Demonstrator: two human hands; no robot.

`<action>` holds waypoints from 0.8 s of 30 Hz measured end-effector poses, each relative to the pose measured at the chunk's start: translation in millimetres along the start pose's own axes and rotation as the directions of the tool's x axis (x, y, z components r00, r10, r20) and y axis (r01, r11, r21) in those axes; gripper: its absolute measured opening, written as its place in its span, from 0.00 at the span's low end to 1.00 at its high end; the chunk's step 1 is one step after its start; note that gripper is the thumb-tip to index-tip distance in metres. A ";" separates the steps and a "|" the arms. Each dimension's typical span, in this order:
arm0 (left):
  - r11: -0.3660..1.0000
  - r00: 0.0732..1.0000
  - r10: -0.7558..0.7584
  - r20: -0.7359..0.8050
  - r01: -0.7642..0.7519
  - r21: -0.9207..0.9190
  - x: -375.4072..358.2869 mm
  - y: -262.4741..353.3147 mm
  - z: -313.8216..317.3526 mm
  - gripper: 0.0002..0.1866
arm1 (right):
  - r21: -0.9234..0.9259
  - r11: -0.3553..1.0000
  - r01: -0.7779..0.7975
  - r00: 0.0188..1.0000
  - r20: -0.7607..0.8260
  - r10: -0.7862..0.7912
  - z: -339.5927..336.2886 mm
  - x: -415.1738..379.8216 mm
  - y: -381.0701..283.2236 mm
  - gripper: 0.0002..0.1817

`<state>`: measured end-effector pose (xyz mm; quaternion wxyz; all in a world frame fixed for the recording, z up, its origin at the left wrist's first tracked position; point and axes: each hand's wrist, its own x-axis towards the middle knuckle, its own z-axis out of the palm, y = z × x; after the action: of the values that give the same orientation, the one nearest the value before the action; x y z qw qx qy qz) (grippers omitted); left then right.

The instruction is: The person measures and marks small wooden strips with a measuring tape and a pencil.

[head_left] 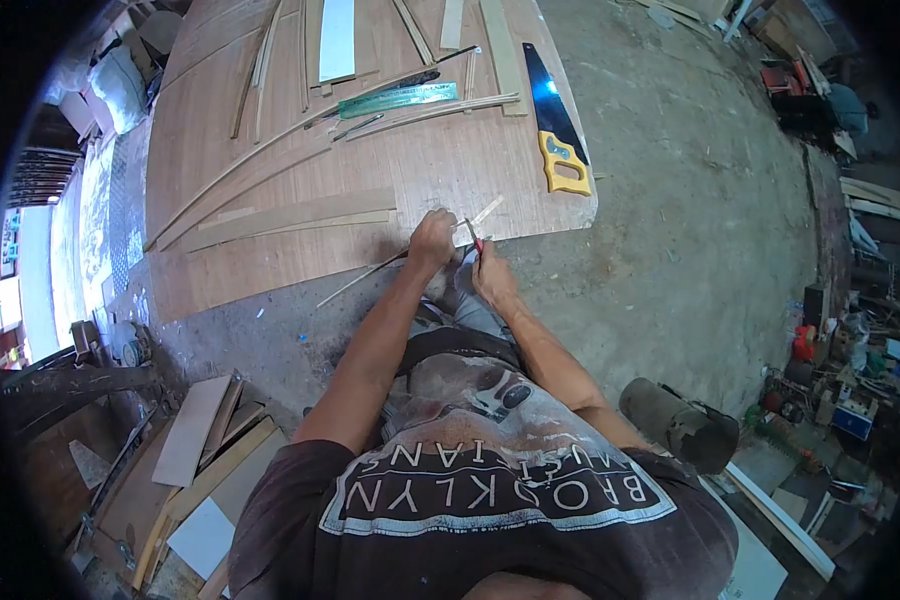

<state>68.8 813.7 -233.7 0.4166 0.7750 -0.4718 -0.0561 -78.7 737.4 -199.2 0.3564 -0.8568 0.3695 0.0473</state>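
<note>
My left hand [433,238] is closed around a thin wooden strip [487,210] at the near edge of the wooden tabletop [330,165]. The strip's other end sticks out below the hand, past the table edge. In my right hand [495,275] is a small red-handled tool [478,244] with a dark, narrow tip against or very near the strip. Whether it is a knife or pliers cannot be made out. To the left of my hands lie flat wooden slats [300,213].
A handsaw [561,130] with a yellow handle lies at the table's right edge. Farther back are a green ruler [400,98], a white board [337,40] and several long strips. Wood offcuts [195,430] lean at lower left; a dark cylindrical container [670,420] stands at lower right.
</note>
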 end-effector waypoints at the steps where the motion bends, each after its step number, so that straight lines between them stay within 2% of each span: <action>1: 1.000 1.000 0.004 -0.020 -0.004 0.009 -1.4 1.5 0.6 0.05 | -0.007 1.000 -0.022 1.000 0.022 0.022 -0.3 -1.3 -2.2 0.15; 9: 0.997 0.999 -0.045 0.016 0.044 0.059 0.7 3.1 0.8 0.04 | -0.038 0.998 -0.055 0.998 0.036 0.056 12.1 4.2 7.8 0.18; 11: 0.962 0.951 -0.247 0.185 0.219 0.161 6.5 1.7 -0.7 0.06 | -0.032 0.999 -0.039 0.998 0.046 0.041 8.3 3.5 6.3 0.20; 12: 0.963 0.954 -0.242 0.180 0.213 0.164 8.2 -1.9 -0.1 0.06 | -0.030 0.999 -0.033 0.999 0.040 0.034 10.0 4.9 7.8 0.20; 14: 0.882 0.879 -0.455 0.144 0.467 -0.062 8.2 -10.4 -1.3 0.08 | -0.096 0.995 -0.031 0.999 0.020 0.034 15.0 5.6 10.7 0.20; 15: 0.883 0.880 -0.455 0.140 0.466 -0.057 7.0 -13.6 -9.5 0.08 | -0.090 0.996 -0.026 0.999 0.020 0.028 12.7 2.6 7.6 0.20; 17: 0.684 0.710 -0.623 0.326 0.698 -0.213 9.3 -20.9 -27.8 0.12 | -0.104 0.994 -0.023 0.995 0.094 0.033 2.3 0.9 2.2 0.17; 18: 0.688 0.716 -0.623 0.314 0.693 -0.214 10.8 -16.9 -37.9 0.12 | -0.103 0.995 -0.011 0.996 0.090 0.020 1.6 0.0 0.9 0.17; 20: 0.495 0.683 -0.597 0.422 0.727 -0.476 14.2 1.0 -67.4 0.07 | -0.103 0.993 -0.059 0.993 0.100 0.070 7.4 5.2 4.7 0.17; 21: 0.427 0.678 -0.564 0.471 0.728 -0.536 15.2 11.8 -84.2 0.11 | -0.061 0.996 -0.059 0.997 0.054 0.063 13.1 10.4 12.9 0.15; 22: 0.435 0.683 -0.570 0.456 0.722 -0.538 17.2 26.9 -102.5 0.11 | -0.057 0.997 -0.042 0.997 0.055 0.045 8.7 13.5 13.9 0.15; 24: 0.308 0.773 -0.461 0.436 0.600 -0.738 19.1 52.5 -129.5 0.17 | -0.013 1.000 0.010 1.000 -0.005 -0.010 -1.0 18.4 15.8 0.14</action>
<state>105.4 864.7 -107.4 0.6612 0.5727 -0.1272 -0.4676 -76.2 718.2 -213.9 0.3502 -0.8610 0.3660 0.0455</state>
